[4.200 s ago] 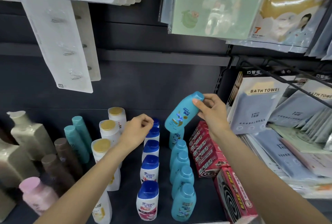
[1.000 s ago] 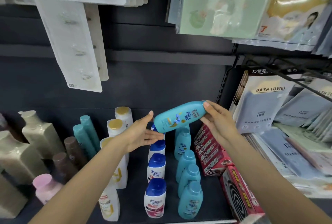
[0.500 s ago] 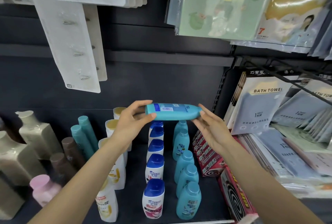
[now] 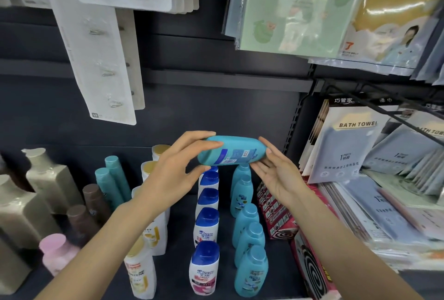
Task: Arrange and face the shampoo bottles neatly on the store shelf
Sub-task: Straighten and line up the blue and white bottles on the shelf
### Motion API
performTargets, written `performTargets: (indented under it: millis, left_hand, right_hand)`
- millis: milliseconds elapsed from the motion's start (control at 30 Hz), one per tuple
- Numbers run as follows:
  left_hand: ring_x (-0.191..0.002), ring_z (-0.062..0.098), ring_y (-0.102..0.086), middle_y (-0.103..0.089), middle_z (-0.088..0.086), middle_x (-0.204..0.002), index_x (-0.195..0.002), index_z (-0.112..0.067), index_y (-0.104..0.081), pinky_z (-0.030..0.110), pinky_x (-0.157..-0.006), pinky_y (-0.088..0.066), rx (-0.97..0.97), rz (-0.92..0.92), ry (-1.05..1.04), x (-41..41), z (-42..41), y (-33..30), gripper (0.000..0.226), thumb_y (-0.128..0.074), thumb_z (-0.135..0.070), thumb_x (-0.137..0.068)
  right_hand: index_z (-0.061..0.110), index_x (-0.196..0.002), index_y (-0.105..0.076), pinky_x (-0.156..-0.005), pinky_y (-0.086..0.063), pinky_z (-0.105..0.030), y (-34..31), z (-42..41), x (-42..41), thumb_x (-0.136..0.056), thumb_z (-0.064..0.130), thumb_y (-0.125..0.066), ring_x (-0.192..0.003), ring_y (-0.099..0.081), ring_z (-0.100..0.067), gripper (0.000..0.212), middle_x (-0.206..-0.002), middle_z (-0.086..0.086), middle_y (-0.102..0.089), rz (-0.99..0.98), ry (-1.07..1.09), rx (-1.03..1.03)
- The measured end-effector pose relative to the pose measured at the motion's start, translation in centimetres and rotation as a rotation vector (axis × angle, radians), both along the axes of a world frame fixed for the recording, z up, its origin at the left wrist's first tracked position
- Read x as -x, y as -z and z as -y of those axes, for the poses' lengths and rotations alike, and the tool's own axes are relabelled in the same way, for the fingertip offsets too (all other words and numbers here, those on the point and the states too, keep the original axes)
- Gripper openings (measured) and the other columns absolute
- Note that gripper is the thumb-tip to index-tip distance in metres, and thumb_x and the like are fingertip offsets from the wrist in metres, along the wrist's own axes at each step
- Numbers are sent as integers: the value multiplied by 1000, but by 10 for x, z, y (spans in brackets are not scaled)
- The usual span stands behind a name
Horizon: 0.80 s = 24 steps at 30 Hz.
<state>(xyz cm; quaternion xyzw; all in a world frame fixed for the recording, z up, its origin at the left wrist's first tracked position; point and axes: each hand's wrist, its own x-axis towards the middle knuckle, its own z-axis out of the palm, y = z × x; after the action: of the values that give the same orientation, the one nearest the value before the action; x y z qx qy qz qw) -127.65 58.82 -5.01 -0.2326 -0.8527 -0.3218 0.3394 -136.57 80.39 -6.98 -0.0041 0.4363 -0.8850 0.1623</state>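
The dark shelf (image 4: 177,246) is stocked in front-to-back rows: a teal bottle row (image 4: 249,246) with caps up and labels out, a row of white bottles with blue caps (image 4: 206,227) just left of it, gold-capped white ones (image 4: 149,239) further left. Bath towel packs (image 4: 346,145) are stacked off to the right, probably nothing to do with the job

The 1 odd teal shampoo bottle (image 4: 231,153) is held lying sideways in the air above the back of those rows, back label with barcode and QR code turned toward the camera. Looks like it's being rotated so the front can be found before it gets stood back in the teal row, which seems to have room at the back

The left hand (image 4: 173,179) is wrapped round the bottle's left end, fingers (image 4: 199,142) curled over the top and thumb tucked under, so that's a proper grip. The right hand (image 4: 278,177) is kept flat and relaxed, its fingers only touching the bottle's right end and underside as a support, nothing pinched
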Motion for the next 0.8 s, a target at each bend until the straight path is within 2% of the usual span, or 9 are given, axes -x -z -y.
performTargets:
  millis: [133,233,333,467,567,667,800]
  left_hand:
    - [-121,4,-47,-52,-5,-128,-121,-22,-60,14,-97,-44,-53,25,0,-1,2,-4,55,-72,6,-75]
    - [-115,-1,-53,-56,-11,-123,-119,-29,-59,10,-87,-46,-329,221,18,-1,2,-7,56,-72,4,-76]
    - [-107,2,-61,-64,-9,-116,-119,-27,-60,16,-82,-52,-604,396,46,2,7,-5,51,-71,0,-77]
    - [-93,4,-66,-68,-3,-107,-119,-22,-62,21,-76,-57,-869,539,36,9,9,2,43,-67,-3,-81]
    - [-95,13,-67,-69,4,-108,-117,-19,-64,21,-77,-57,-1072,651,28,15,9,6,32,-64,-12,-85]
    - [-88,18,-70,-70,10,-106,-107,-16,-66,17,-68,-54,-1120,730,11,18,8,10,23,-61,-26,-87]
    - [-66,13,-69,-74,10,-79,-99,-15,-65,23,-65,-48,-1039,794,-119,20,1,13,40,-52,-51,-87]
  right_hand:
    - [13,-123,-59,-90,-53,-36,-2,0,-3,-99,11,-42,-114,-60,-26,30,-120,-16,-63,-20,0,-19]
    - [12,-121,-60,-87,-56,-32,-3,-3,-3,-98,16,-46,-111,-62,-23,27,-120,-14,-64,-54,13,-79]
    - [10,-117,-62,-86,-56,-29,-6,-5,-4,-97,16,-49,-108,-64,-20,25,-119,-14,-66,-81,2,-95]
    - [5,-130,-52,-95,-51,-31,-9,-4,-6,-93,4,-52,-115,-61,-19,37,-124,-13,-63,-101,-42,-36]
    - [4,-133,-49,-98,-48,-29,-9,-4,-8,-91,-1,-52,-119,-58,-18,43,-128,-11,-61,-158,-75,-21]
    - [5,-126,-55,-94,-51,-24,-10,-5,-11,-91,3,-53,-114,-62,-18,35,-121,-9,-65,-235,-48,-112]
    - [7,-108,-58,-93,-52,-29,-11,-4,-12,-89,18,-60,-102,-67,-18,22,-107,-8,-69,-277,52,-270]
